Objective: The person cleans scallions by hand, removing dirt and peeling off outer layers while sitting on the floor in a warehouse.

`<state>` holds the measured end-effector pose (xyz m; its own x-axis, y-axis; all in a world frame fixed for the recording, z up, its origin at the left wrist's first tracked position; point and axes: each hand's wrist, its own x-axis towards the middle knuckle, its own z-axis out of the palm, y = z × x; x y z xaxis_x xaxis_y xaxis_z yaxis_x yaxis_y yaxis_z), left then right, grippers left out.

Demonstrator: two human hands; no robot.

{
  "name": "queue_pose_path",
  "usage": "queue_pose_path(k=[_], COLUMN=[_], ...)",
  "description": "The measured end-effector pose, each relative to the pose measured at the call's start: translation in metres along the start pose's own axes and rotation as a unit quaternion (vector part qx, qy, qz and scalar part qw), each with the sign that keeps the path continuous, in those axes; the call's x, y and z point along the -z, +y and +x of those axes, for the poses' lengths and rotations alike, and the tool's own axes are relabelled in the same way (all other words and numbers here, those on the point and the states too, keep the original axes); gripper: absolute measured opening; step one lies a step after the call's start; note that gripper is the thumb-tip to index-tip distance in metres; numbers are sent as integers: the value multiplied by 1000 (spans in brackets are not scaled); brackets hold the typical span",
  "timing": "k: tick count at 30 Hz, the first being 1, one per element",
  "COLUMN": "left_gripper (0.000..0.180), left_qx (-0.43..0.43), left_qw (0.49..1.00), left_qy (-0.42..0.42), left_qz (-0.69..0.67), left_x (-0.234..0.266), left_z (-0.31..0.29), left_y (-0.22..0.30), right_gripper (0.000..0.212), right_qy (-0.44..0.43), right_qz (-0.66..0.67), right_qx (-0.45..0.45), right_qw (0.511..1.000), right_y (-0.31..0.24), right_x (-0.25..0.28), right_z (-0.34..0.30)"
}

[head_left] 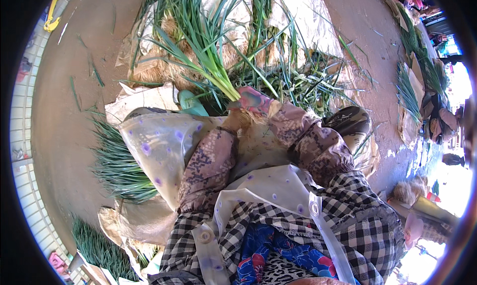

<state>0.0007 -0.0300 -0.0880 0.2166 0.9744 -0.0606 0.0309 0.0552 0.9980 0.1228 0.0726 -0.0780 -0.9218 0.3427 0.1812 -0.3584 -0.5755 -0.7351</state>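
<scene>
Green onions [211, 64] fan up and away from the right grip [254, 100], a pink-and-green gloved hand closed around their pale lower stalks. The left grip [235, 120], just below, is beside the straw-coloured roots [248, 116]; whether it pinches them, I cannot tell. Beyond both grips, leafy trimmings [303, 83]; to their left, another green-onion pile [119, 161].

No readable text, label, number or sign anywhere.
</scene>
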Motion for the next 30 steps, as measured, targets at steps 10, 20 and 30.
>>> queue_pose_path(k=[10, 20, 30], left_gripper=[45, 13, 28], left_qx=[38, -60, -176], left_qw=[884, 682, 578], left_qy=[93, 343, 281], left_qz=[-456, -643, -746], left_x=[63, 58, 173], left_z=[-3, 113, 170], left_y=[98, 238, 201], right_gripper=[14, 47, 43], right_qy=[72, 62, 338], right_qz=[-634, -878, -698], right_qx=[-14, -179, -106], right_qw=[769, 440, 622], right_y=[-125, -257, -432], right_x=[-68, -167, -122], right_z=[32, 53, -89])
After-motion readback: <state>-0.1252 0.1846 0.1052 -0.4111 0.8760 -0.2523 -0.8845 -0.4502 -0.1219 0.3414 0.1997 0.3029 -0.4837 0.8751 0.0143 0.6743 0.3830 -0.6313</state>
